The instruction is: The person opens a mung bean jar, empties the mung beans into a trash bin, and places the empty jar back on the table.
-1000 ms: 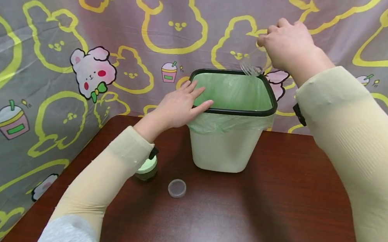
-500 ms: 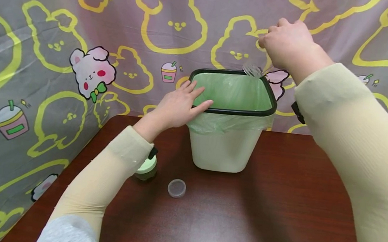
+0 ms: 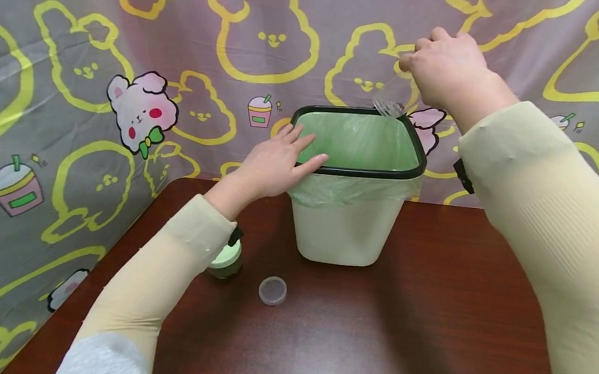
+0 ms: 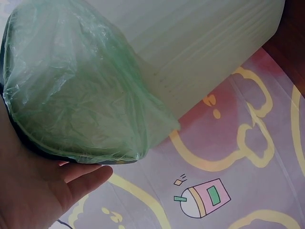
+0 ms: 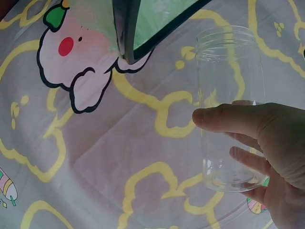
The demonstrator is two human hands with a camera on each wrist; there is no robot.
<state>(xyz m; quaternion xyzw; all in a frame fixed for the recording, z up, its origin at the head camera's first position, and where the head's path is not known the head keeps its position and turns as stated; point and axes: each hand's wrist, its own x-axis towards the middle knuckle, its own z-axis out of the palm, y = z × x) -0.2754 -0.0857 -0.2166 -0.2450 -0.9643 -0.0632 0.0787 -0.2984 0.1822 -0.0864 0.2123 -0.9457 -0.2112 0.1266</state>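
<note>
Left of the bin [image 3: 346,233], and nearer my head camera, a green-lidded container [image 3: 225,259] stands on the table [image 3: 460,323], partly covered by the left sleeve [image 3: 200,231]. I have the left hand [image 3: 274,163] resting on the bin's left side by the front corner, fingers straight and spread, gripping nothing. In front of the bin a clear round disc [image 3: 272,291] lies flat. The bin is upright, a green liner [image 3: 353,190] folded over its black rim [image 3: 360,172]. By its back right corner, my right hand [image 3: 446,69] has thumb and fingers wrapped round a clear jar [image 5: 226,78], tipped with its threaded mouth towards the bin; whether jar and rim touch, I can't tell.
</note>
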